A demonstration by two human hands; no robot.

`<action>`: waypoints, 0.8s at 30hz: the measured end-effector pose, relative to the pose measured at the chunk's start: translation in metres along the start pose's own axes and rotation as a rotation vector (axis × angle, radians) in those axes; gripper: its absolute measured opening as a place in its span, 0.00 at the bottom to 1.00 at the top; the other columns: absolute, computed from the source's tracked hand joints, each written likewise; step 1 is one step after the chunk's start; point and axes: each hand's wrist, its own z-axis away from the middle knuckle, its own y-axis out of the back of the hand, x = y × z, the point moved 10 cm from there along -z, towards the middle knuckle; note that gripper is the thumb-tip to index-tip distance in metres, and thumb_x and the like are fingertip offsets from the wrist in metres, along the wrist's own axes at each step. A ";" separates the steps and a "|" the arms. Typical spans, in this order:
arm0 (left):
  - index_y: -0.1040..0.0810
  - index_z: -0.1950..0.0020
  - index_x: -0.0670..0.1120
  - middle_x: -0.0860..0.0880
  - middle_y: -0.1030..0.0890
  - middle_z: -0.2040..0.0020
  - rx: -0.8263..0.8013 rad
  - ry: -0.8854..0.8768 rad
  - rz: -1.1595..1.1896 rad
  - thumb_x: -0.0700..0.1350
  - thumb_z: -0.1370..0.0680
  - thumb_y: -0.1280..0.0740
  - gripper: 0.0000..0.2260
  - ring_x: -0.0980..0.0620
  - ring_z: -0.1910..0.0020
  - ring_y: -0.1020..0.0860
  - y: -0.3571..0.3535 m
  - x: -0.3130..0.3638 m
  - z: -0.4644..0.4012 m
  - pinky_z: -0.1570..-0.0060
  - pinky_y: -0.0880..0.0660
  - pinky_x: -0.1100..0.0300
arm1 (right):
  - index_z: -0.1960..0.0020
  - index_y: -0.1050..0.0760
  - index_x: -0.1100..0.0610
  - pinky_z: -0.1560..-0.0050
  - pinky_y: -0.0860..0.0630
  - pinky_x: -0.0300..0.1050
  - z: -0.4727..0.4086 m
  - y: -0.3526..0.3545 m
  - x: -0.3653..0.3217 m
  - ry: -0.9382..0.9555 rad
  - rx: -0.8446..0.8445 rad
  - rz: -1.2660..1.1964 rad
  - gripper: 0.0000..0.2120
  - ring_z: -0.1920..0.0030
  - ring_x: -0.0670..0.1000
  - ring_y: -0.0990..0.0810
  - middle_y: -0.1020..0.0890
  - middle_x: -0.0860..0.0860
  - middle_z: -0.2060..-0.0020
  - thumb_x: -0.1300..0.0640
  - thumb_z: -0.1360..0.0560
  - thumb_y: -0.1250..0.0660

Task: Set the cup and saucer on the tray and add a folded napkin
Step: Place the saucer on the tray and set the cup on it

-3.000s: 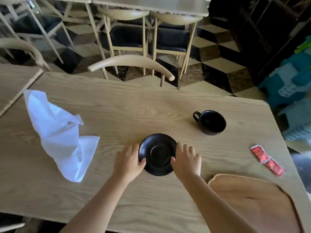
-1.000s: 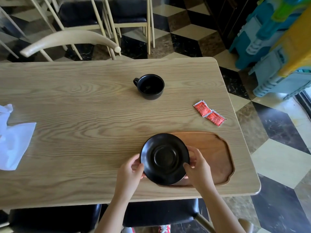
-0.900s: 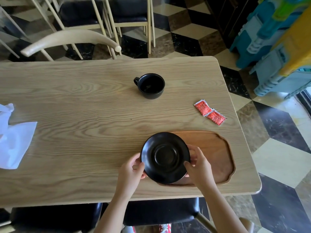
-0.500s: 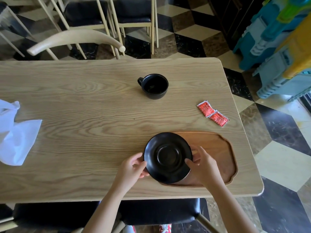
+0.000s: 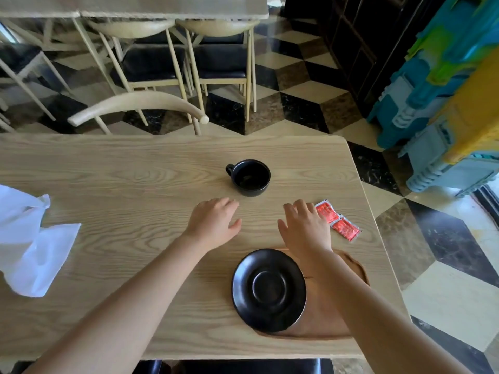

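Observation:
A black saucer (image 5: 268,290) lies on the left end of the brown wooden tray (image 5: 326,317) near the table's front edge; my right forearm hides much of the tray. The black cup (image 5: 249,177) stands upright farther back on the table, handle to the left. My left hand (image 5: 214,224) and my right hand (image 5: 305,225) are stretched out between saucer and cup, fingers straight and empty, a short way from the cup. A crumpled white napkin (image 5: 29,238) lies at the table's left edge.
Two red sachets (image 5: 337,221) lie just right of my right hand. A pale wooden chair back (image 5: 137,105) stands behind the table. Stacked blue and yellow plastic items (image 5: 445,98) fill the floor at the right. More chairs stand farther back.
Both hands have let go of the saucer, which now rests on the tray's left end. They have moved forward toward the cup with fingers spread.

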 end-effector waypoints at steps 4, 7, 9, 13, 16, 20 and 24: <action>0.21 0.48 0.42 0.43 0.18 0.56 0.055 0.034 0.017 0.47 0.30 0.31 0.14 0.40 0.59 0.20 0.010 -0.032 -0.036 0.62 0.25 0.52 | 0.29 0.42 0.53 0.47 0.29 0.52 -0.038 0.001 -0.004 0.016 0.000 0.035 0.24 0.38 0.58 0.31 0.32 0.54 0.34 0.47 0.22 0.46; 0.27 0.37 0.44 0.44 0.21 0.45 0.065 0.032 0.020 0.47 0.27 0.35 0.19 0.41 0.49 0.22 0.010 -0.051 -0.072 0.53 0.24 0.50 | 0.26 0.49 0.52 0.44 0.30 0.53 -0.072 -0.005 -0.002 -0.002 0.001 0.044 0.27 0.34 0.58 0.35 0.39 0.54 0.29 0.45 0.22 0.47; 0.36 0.29 0.45 0.46 0.27 0.35 0.008 0.052 0.003 0.47 0.25 0.37 0.24 0.44 0.40 0.26 0.000 -0.058 -0.095 0.45 0.26 0.51 | 0.26 0.51 0.52 0.45 0.30 0.53 -0.092 -0.016 -0.002 -0.014 -0.028 0.054 0.28 0.34 0.58 0.35 0.41 0.54 0.28 0.44 0.22 0.47; 0.50 0.24 0.45 0.47 0.40 0.25 -0.217 0.071 0.019 0.49 0.24 0.37 0.33 0.46 0.30 0.37 -0.040 -0.059 -0.124 0.35 0.34 0.49 | 0.26 0.51 0.55 0.44 0.30 0.53 -0.119 -0.042 0.000 -0.071 -0.122 0.024 0.31 0.34 0.58 0.33 0.37 0.55 0.29 0.42 0.23 0.46; 0.50 0.24 0.46 0.46 0.39 0.25 -0.327 0.078 0.106 0.49 0.25 0.38 0.33 0.45 0.29 0.37 -0.062 -0.061 -0.129 0.34 0.34 0.48 | 0.31 0.41 0.59 0.47 0.30 0.52 -0.127 -0.054 -0.003 -0.081 -0.146 -0.007 0.27 0.38 0.58 0.30 0.29 0.55 0.36 0.43 0.23 0.44; 0.46 0.26 0.44 0.44 0.31 0.31 -0.248 0.027 0.053 0.51 0.26 0.38 0.32 0.44 0.35 0.31 -0.053 -0.060 -0.128 0.39 0.30 0.49 | 0.38 0.34 0.59 0.53 0.31 0.50 -0.131 -0.056 -0.008 -0.060 -0.112 -0.085 0.19 0.43 0.57 0.28 0.26 0.55 0.42 0.49 0.24 0.43; 0.39 0.29 0.41 0.43 0.25 0.38 -0.097 -0.011 -0.017 0.55 0.26 0.38 0.29 0.43 0.40 0.28 -0.045 -0.057 -0.112 0.41 0.30 0.50 | 0.35 0.36 0.54 0.52 0.31 0.50 -0.130 -0.055 -0.006 -0.042 -0.105 -0.094 0.19 0.43 0.58 0.29 0.25 0.55 0.43 0.51 0.25 0.42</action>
